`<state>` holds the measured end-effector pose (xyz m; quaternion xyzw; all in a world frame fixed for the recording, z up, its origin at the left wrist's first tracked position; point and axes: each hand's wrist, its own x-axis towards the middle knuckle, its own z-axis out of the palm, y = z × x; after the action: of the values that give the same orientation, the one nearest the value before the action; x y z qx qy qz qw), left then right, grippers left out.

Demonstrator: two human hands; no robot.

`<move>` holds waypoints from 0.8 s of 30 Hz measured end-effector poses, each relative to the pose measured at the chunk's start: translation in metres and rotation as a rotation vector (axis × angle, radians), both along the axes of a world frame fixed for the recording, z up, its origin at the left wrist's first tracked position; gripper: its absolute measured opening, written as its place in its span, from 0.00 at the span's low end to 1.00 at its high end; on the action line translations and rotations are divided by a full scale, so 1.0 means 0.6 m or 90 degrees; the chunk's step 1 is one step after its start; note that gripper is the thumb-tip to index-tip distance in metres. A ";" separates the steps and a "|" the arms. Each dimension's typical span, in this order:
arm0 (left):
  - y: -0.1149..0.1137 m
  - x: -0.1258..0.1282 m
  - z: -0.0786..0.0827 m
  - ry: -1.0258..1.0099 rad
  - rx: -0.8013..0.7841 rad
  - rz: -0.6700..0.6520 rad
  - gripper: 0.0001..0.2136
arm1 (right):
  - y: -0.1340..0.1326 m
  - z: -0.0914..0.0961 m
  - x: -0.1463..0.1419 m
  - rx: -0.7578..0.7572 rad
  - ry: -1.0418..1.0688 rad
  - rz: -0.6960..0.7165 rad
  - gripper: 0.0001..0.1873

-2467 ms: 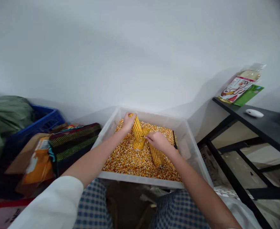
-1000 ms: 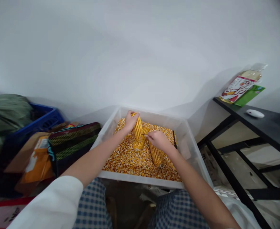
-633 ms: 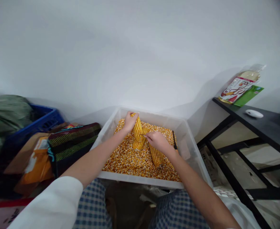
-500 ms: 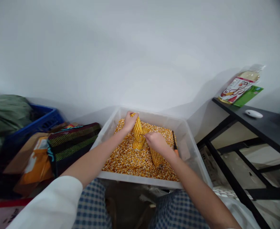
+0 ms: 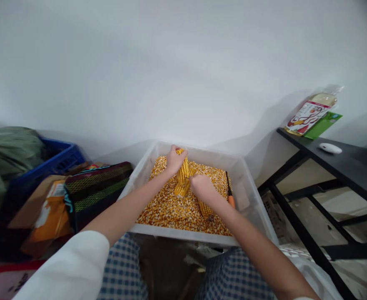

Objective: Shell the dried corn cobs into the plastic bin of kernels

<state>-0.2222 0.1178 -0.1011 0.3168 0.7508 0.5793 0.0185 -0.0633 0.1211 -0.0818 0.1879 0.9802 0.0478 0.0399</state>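
Three corn cobs, one translucent plastic tub [image 5: 183, 234], loose kernels [image 5: 167, 208] too many to count. Held cob [image 5: 184, 173]: a bit left of tub centre, nearer the far edge than the near one, stood up at a tilt, lower end down by the second cob [image 5: 181, 191], which lies on the kernels; can't tell from here if those two touch. Third cob [image 5: 205, 210] lies toward the near edge, right of centre, partly under the person's right wrist.

Two bare hands, both inside the tub. Left hand [image 5: 175, 160] grips the held cob round its top end, forearm coming in over the near left corner. Right hand [image 5: 201, 186] is closed in a fist, knuckles up, beside the held cob, forearm crossing the near edge toward its right corner. One thin dark tip [image 5: 188, 178] shows at its fingers; the rest is hidden.

One orange-handled tool [image 5: 230, 199] lies along the right edge, black shaft toward the far right corner.

Outside, right: one black table [image 5: 358, 162] carrying one bottle [image 5: 308, 117], one green packet [image 5: 324, 126], one white oval object [image 5: 330, 148]. Left: one blue crate [image 5: 60, 155], one mesh bag [image 5: 100, 187].
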 end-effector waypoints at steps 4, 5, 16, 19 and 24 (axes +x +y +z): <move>-0.006 0.025 0.013 0.071 -0.018 -0.058 0.14 | 0.019 -0.004 0.016 0.016 0.026 0.029 0.16; -0.008 0.033 0.016 0.090 -0.021 -0.072 0.14 | 0.024 -0.005 0.020 0.007 0.031 0.035 0.15; -0.013 0.062 0.021 0.166 -0.017 -0.202 0.14 | 0.058 -0.003 0.033 -0.100 0.052 0.090 0.13; -0.009 0.015 0.012 0.079 -0.003 -0.100 0.14 | 0.058 0.008 0.035 -0.096 0.096 0.081 0.16; -0.001 -0.028 -0.011 0.015 0.019 -0.033 0.16 | 0.049 0.005 0.024 -0.083 0.151 0.062 0.18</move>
<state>-0.2390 0.1172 -0.1075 0.3433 0.7338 0.5860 0.0201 -0.0487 0.1503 -0.0787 0.1417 0.9870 -0.0366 -0.0664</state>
